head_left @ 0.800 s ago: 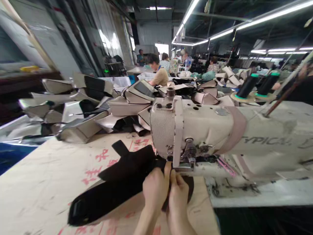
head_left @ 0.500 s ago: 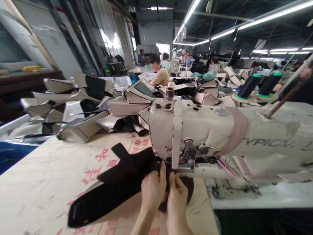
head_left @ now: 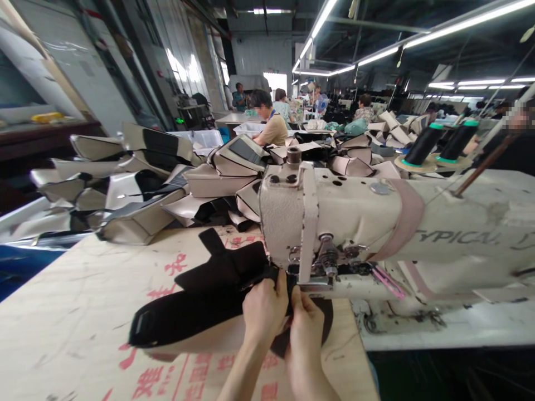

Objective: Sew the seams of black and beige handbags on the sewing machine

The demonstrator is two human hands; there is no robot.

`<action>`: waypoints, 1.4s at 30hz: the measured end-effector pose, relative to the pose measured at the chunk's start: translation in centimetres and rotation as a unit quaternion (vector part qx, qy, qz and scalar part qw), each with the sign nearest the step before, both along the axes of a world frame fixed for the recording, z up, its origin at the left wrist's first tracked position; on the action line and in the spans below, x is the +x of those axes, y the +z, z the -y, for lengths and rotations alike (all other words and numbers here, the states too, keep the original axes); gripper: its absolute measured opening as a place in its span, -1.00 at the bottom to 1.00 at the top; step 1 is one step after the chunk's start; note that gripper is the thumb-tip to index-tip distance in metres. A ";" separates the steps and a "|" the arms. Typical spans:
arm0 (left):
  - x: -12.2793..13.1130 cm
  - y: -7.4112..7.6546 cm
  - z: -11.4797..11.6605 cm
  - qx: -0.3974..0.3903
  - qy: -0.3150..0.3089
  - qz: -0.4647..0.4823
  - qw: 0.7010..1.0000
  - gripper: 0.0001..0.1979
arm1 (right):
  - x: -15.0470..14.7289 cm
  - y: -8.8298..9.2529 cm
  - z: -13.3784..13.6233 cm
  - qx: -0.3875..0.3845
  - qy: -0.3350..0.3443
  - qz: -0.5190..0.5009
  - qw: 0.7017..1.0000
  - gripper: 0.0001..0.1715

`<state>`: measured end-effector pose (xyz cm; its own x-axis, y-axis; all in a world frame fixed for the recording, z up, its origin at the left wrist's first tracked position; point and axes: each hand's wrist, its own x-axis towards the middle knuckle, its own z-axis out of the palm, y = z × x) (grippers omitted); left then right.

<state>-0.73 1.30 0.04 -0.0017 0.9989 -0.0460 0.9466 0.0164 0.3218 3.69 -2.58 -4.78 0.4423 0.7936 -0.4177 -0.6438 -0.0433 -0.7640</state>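
Lower ctr of frame: L hand [head_left: 263,306] grasps the long black fabric piece w/ a beige underside [head_left: 184,320], fingers curled, index fingertip pressing near its R end. R hand [head_left: 307,320] is just beside it, thumb & fingers pinching the same black stuff; exact grip partly hidden by the knuckles. The piece lies lower ctr-left, rounded end out to the L, upright tab at its top, R end up by the needle area of the cream metal sewing machine [head_left: 355,223], which fills ctr-right; can't tell if it's under the foot. A dark rounded flap [head_left: 328,320] shows R of the R hand; can't tell if same pc. All this sits on a pale wooden tabletop [head_left: 62,317] w/ red handwritten characters [head_left: 148,381], lower left to ctr. Pink wire-like loop [head_left: 388,281] hangs under the machine arm; two black thread cones w/ green ends [head_left: 423,146] stand behind it, upper R. Mid-left: big heap of beige-&-black boxy sewn pcs [head_left: 221,184]. Upper ctr bkgd: person in tan top [head_left: 272,129], more people farther off, under long white tube lights [head_left: 378,58].
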 end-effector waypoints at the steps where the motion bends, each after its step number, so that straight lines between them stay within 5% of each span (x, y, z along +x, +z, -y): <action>1: 0.1 0.1 0.0 -0.002 0.005 -0.001 1.000 -0.51 | 0.1 0.1 0.0 0.001 -0.001 -0.008 1.000 -0.49; 12: 0.3 1.0 0.2 -0.025 0.012 -0.009 1.000 -0.52 | 0.7 -0.6 0.0 0.000 0.027 -0.001 1.000 -0.50; 26: 0.2 1.4 -0.2 -0.026 -0.001 -0.030 0.999 -0.52 | 0.9 0.7 -0.2 0.002 0.021 -0.007 1.000 -0.45; 32: 0.3 1.4 -0.6 -0.012 -0.011 -0.038 0.999 -0.50 | 4.5 1.8 1.1 0.004 0.134 0.149 0.980 -0.45; 34: 0.2 1.4 -0.7 -0.008 -0.011 -0.037 0.999 -0.48 | 9.2 2.4 3.4 0.038 0.150 0.364 0.919 -0.50; 35: 0.2 1.4 -0.7 -0.007 -0.011 -0.037 0.999 -0.48 | 12.1 2.7 4.8 0.038 0.089 0.483 0.870 -0.54; 38: 0.1 1.4 -0.7 -0.005 -0.010 -0.035 0.999 -0.46 | 22.2 3.5 9.4 0.024 -0.198 0.757 0.623 -0.65; 39: 0.1 1.3 -0.6 -0.005 -0.010 -0.035 0.999 -0.46 | 25.2 3.7 10.6 -0.008 -0.243 0.801 0.547 -0.61; 40: 0.1 1.3 -0.6 -0.006 -0.010 -0.036 0.999 -0.46 | 27.9 3.8 11.6 -0.035 -0.244 0.834 0.493 -0.55; 42: 0.1 1.2 -0.7 -0.008 -0.010 -0.039 0.999 -0.46 | 31.6 3.5 13.0 -0.046 -0.198 0.874 0.440 -0.48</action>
